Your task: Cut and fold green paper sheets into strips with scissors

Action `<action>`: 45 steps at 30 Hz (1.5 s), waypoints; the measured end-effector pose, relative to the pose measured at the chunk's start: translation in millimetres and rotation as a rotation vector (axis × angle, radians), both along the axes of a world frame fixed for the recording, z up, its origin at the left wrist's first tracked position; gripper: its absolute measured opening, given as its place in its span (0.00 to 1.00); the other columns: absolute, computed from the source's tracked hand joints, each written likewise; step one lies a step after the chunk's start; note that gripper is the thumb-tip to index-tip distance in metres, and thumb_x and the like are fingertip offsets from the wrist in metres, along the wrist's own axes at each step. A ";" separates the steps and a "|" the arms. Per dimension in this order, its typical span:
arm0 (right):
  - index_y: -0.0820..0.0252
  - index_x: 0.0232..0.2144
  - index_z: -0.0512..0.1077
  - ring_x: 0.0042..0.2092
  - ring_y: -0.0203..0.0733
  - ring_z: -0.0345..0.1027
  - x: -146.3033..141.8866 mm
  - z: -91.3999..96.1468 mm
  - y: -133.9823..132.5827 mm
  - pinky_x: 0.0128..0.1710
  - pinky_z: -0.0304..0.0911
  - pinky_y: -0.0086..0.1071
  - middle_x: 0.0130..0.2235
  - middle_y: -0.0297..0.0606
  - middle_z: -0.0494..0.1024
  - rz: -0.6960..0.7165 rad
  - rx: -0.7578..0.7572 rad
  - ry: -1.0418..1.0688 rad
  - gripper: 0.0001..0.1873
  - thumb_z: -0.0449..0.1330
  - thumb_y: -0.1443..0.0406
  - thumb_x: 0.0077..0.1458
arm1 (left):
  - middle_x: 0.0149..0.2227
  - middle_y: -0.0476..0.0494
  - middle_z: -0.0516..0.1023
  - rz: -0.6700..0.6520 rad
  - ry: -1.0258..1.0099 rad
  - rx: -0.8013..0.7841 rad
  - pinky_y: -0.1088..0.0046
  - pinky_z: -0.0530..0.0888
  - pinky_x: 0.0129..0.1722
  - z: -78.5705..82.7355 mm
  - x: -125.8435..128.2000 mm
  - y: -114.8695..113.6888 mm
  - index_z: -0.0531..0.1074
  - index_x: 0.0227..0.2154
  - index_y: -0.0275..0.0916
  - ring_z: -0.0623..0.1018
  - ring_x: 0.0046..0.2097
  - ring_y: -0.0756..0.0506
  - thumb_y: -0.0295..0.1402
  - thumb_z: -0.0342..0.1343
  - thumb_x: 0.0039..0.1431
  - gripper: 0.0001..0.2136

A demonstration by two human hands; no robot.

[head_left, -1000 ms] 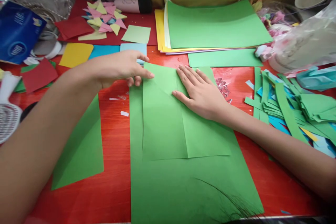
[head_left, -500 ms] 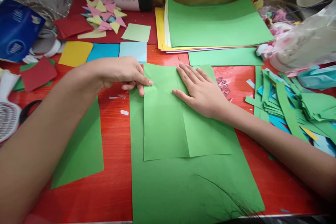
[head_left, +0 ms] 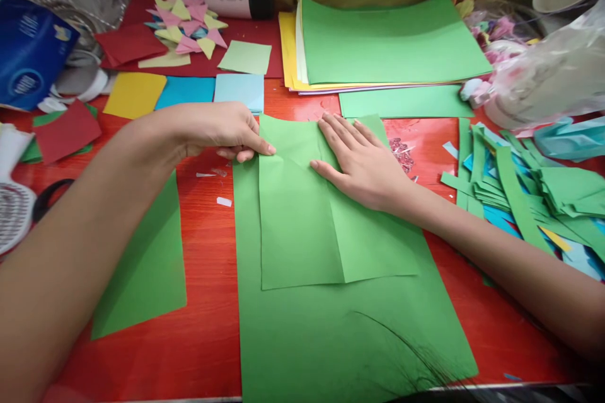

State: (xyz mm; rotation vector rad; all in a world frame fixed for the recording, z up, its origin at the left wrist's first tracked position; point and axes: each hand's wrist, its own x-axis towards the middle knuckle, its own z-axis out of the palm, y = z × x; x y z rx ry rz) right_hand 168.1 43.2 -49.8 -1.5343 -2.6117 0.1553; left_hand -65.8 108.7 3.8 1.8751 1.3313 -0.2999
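Note:
A creased green sheet of paper lies on top of a larger green sheet. One fold line runs down its middle, and its left half bulges slightly near the top. At its upper left edge, my left hand pinches the paper between thumb and curled fingers; the fingertips under the edge are partly hidden. My right hand rests flat with fingers extended on the upper right half, holding nothing and pressing over the fold.
Another green sheet lies left, partly under my left forearm. Green strips and scraps are heaped right. Behind stands a stack of coloured paper, beside coloured squares and folded paper pieces. A white hairbrush sits far left.
The fingers of my left hand have curled in a little at the paper's edge. The creased sheet's lower edge has shifted slightly right. My right hand stays in place.

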 end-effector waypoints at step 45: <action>0.63 0.65 0.45 0.68 0.41 0.36 0.3 0.2 0.2 0.66 0.34 0.44 0.67 0.40 0.44 -0.013 -0.004 0.030 0.34 0.32 0.51 0.64 | 0.12 0.51 0.54 0.032 -0.056 -0.126 0.74 0.68 0.30 -3.3 2.5 0.3 0.57 0.08 0.37 0.77 0.26 0.47 0.46 0.60 0.45 0.24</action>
